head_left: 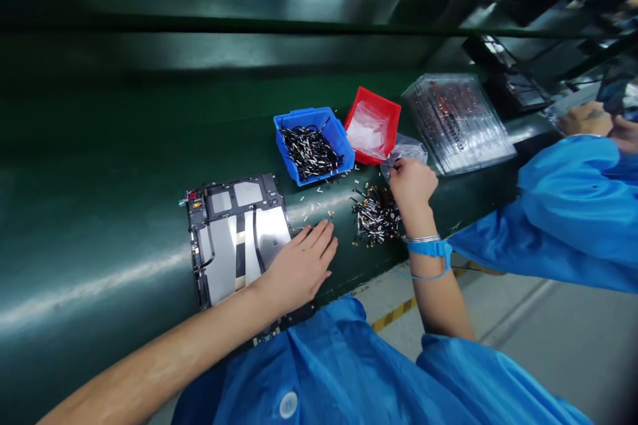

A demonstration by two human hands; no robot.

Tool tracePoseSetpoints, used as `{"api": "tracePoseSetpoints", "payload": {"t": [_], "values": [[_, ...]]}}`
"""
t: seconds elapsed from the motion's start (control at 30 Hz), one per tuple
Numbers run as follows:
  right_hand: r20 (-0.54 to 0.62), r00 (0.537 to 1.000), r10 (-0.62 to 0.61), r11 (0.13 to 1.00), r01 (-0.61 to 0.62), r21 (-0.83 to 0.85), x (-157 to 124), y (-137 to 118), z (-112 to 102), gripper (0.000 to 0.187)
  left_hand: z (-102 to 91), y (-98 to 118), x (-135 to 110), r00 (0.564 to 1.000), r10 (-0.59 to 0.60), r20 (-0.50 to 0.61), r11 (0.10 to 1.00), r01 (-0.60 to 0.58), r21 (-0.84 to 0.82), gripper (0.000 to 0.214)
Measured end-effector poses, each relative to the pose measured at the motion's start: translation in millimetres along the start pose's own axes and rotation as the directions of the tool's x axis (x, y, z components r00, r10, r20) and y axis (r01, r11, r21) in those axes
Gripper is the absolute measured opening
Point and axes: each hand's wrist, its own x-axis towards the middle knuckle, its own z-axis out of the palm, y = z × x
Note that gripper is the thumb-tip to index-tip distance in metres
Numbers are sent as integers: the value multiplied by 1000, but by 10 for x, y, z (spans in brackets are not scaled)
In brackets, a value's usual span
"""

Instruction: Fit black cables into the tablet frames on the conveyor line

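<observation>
On the green conveyor belt (pixel 100 146), the open left hand (pixel 299 270) lies flat against a tablet frame (pixel 224 239), while the right hand (pixel 411 186) pinches a clear plastic bag (pixel 405 149) just beside a loose pile of cable connectors (pixel 376 216).

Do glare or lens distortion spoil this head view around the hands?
Head view: a pale glare streak crosses the green bench mat toward the left hand; wide-angle distortion bows the mat; the right hand stays clear, but the small parts pile looks soft.

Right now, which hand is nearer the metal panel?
Left. The left hand lies against the metal panel's edge, overlapping its corner. The right hand is farther off, beyond the parts pile, at a clear bag.
</observation>
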Motion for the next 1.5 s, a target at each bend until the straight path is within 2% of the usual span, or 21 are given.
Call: {"api": "tracePoseSetpoints", "payload": {"t": [0.37, 0.5, 0.63, 0.73, 0.8, 0.87, 0.93, 1.03, 1.17, 1.27, 1.37, 1.5], "values": [[-10, 999, -37, 999, 37, -30, 15, -15, 56, 27, 25, 3, -29, 999, 32, 15, 999, -32, -36, 46], [-53, 998, -40, 997, 43, 63, 31, 18, 32, 27, 13, -12, -26, 999, 33, 23, 999, -32, -28, 45], [-140, 989, -56, 982, 80, 169, -155, 47, -65, 29, 18, -14, -25, 999, 37, 14, 999, -37, -31, 45], [-172, 965, -197, 901, 247, 356, -440, -54, -85, 24, 28, -14, -24, 999, 41, 2, 999, -41, -31, 45], [-125, 934, -335, 812, 353, 465, -630, -175, -64, 20, 27, -13, -23, 999, 42, -3, 999, -42, -20, 45], [-83, 898, -431, 754, 410, 513, -768, -283, -41, 19, 21, -12, -21, 999, 44, -5, 999, -44, -13, 45], [-78, 875, -477, 729, 444, 521, -833, -331, -37, 19, 17, -9, -21, 999, 46, -6, 999, -46, -14, 45], [-138, 871, -471, 691, 461, 556, -834, -268, -65, 20, 31, -8, -26, 998, 52, -24, 998, -52, -20, 44], [-254, 912, -323, 681, 410, 606, -822, -104, -80, 19, 66, -10, -37, 997, 51, -66, 998, -54, -38, 43], [-262, 916, -303, 683, 401, 610, -869, -56, -37, 16, 74, -10, -41, 996, 48, -75, 998, -52, -40, 42], [-255, 892, -374, 654, 449, 609, -934, -78, 21, 14, 62, -10, -37, 997, 43, -64, 999, -45, -24, 42], [-311, 833, -457, 601, 547, 582, -961, -140, 80, 15, 48, -11, -29, 999, 26, -30, 999, -27, -28, 44]]}}
